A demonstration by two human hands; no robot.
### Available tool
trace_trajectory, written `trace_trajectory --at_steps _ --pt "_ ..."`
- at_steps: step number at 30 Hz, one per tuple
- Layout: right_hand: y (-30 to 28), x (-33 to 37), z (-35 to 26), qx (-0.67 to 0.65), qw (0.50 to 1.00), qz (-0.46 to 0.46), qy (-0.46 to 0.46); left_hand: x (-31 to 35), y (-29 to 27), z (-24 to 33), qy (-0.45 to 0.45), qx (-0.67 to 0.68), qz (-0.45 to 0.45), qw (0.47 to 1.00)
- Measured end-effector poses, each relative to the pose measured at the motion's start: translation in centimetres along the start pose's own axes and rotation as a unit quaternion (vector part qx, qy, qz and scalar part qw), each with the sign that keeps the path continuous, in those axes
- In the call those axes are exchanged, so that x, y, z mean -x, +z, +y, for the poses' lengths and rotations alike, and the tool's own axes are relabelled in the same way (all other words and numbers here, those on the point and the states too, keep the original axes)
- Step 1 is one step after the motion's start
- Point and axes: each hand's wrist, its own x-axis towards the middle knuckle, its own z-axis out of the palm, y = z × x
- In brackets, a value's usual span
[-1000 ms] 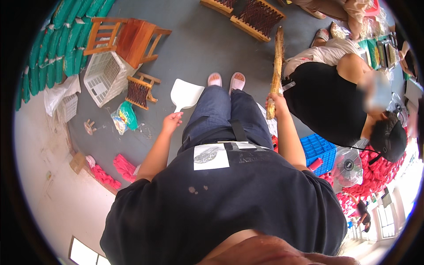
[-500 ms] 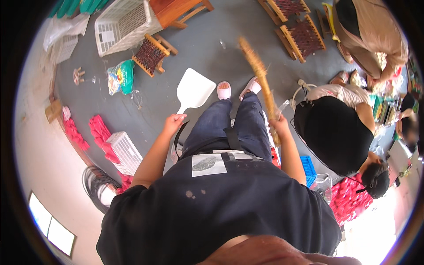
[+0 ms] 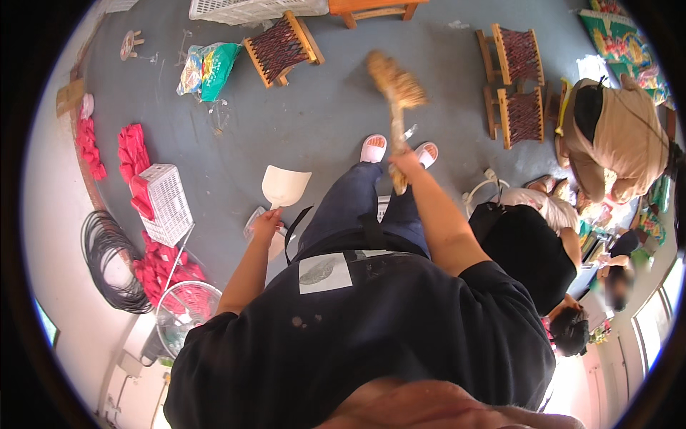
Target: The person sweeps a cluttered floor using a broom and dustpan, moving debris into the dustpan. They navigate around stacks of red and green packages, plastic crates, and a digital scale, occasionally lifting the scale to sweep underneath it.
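Note:
My left hand (image 3: 266, 222) grips the short handle of a white dustpan (image 3: 286, 184), held up off to the left of my legs. The pan's wide edge points away from me. In my right hand (image 3: 407, 164) is a straw hand broom (image 3: 397, 86), its fingers wrapped round the lower handle. The broom's bristle head points forward, beyond my feet in pale pink slippers (image 3: 373, 148). A small clear strip, perhaps plastic, shows beside the broom handle. Whether the bristles touch the grey floor (image 3: 321, 107), I cannot tell.
Woven-top wooden stools (image 3: 279, 50) stand ahead and others (image 3: 520, 57) to the right. A green-and-white bag (image 3: 216, 70) lies far left. Leftward are a white crate (image 3: 166, 204), pink cloth, a coiled black hose (image 3: 107, 264) and a fan (image 3: 187, 307). People (image 3: 525, 243) work close on my right.
My right hand has swung the broom inward from the right to before my feet. The dustpan has come nearer and tilted. My view has turned, shifting the surroundings.

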Motion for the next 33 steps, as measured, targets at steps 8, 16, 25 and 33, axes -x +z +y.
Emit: trace_trajectory --at_steps 8,16,25,33 --pt "-6.3 11.4 -11.5 -0.128 0.980 -0.106 0.110 0.8 2.3 4.3 0.009 0.128 -0.018 0.992" --pt "-25.3 -0.9 -15.7 -0.331 0.941 0.007 0.064 2.3 4.6 14.8 -0.047 0.378 -0.193 0.904" --pt "-29.2 -9.0 -24.1 -0.363 0.928 -0.059 0.064 -1.4 12.3 31.0 -0.097 0.444 -0.120 0.883" --pt "-46.6 -10.1 -32.9 -0.334 0.942 0.038 -0.008 -3.2 19.2 56.6 -0.009 0.551 -0.109 0.827"
